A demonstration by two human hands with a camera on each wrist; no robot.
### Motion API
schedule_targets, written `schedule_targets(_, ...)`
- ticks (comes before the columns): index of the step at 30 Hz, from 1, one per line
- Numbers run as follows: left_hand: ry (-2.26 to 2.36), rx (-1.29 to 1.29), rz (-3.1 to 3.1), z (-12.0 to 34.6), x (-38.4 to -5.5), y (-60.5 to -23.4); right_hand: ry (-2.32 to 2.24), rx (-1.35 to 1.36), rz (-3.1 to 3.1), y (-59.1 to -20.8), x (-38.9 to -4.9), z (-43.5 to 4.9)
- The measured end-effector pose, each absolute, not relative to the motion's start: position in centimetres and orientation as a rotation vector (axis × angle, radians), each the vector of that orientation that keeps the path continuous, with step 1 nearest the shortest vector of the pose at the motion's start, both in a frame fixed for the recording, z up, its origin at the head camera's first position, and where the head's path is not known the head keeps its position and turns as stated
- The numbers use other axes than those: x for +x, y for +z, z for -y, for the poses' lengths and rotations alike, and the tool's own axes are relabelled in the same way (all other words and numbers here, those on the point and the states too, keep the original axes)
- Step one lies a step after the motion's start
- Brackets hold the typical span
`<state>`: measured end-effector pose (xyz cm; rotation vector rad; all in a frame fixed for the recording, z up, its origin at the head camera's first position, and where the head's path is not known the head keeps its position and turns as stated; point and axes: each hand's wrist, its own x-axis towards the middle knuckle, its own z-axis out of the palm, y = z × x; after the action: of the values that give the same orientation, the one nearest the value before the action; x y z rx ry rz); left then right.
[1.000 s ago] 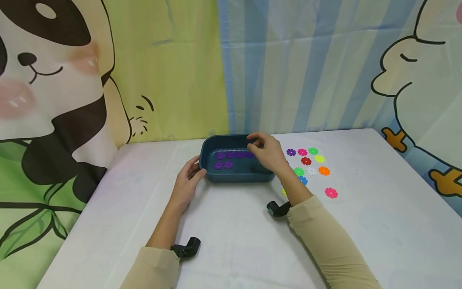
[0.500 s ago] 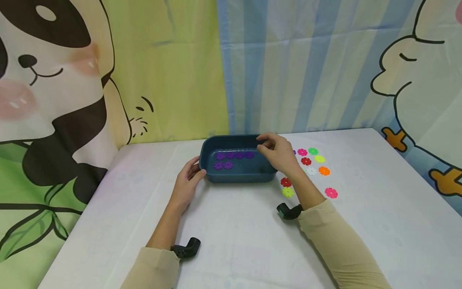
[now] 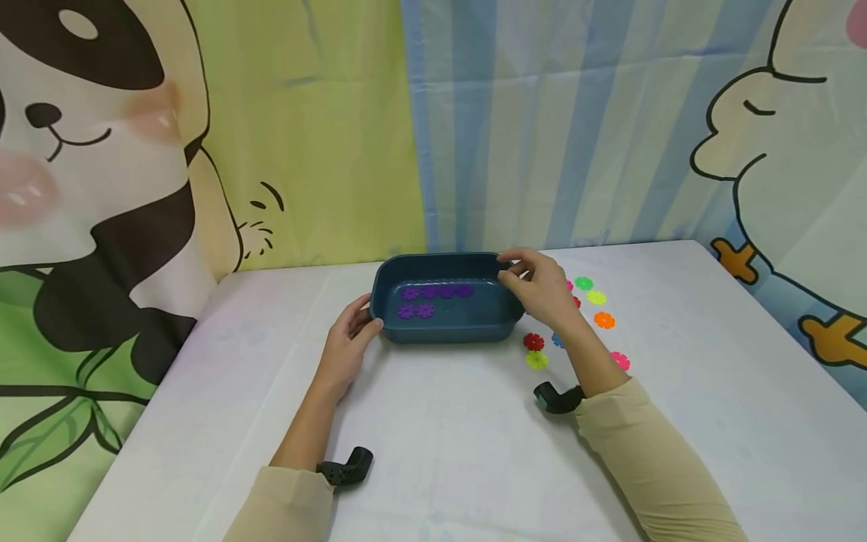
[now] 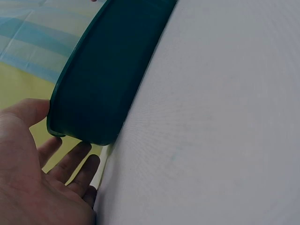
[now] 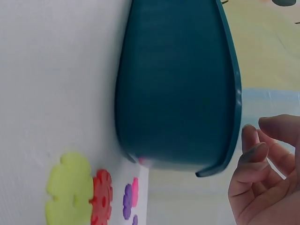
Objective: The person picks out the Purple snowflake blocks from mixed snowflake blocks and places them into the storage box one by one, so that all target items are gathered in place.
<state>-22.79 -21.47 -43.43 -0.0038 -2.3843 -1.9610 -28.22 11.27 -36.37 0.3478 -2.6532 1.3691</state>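
A dark teal tub (image 3: pixel 447 333) stands at the back of the table, with several purple flower-shaped discs (image 3: pixel 425 311) lying in two rows inside. My left hand (image 3: pixel 348 342) rests at its left end; in the left wrist view the thumb meets the rim and relaxed fingers (image 4: pixel 70 161) lie along the end wall. At the tub's far right corner is my right hand (image 3: pixel 544 292), fingers loosely bent. The right wrist view shows a gap between its thumb (image 5: pixel 281 127) and index finger, with nothing held, close beside the tub's rim (image 5: pixel 236 93).
Right of the tub, flower-shaped discs lie scattered: red (image 3: pixel 533 342), yellow (image 3: pixel 536 360), orange (image 3: pixel 604 321), green (image 3: pixel 584 283) and pink (image 3: pixel 619 360) among them. The right forearm (image 3: pixel 588 361) hides some. A printed curtain (image 3: pixel 325 150) hangs behind the white table (image 3: pixel 433 452).
My right hand has moved rightward from over the tub's interior to its right end, hiding some discs and uncovering the red and yellow ones. The left hand stays at the left end.
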Motion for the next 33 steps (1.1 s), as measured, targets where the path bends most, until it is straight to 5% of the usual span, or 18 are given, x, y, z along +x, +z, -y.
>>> schedule_targets(33, -1.949, 0.001, 2.393, 21.5, -22.8, -43.4, 1.384, 0.021, 2.925, -38.6, -30.0, -17.1)
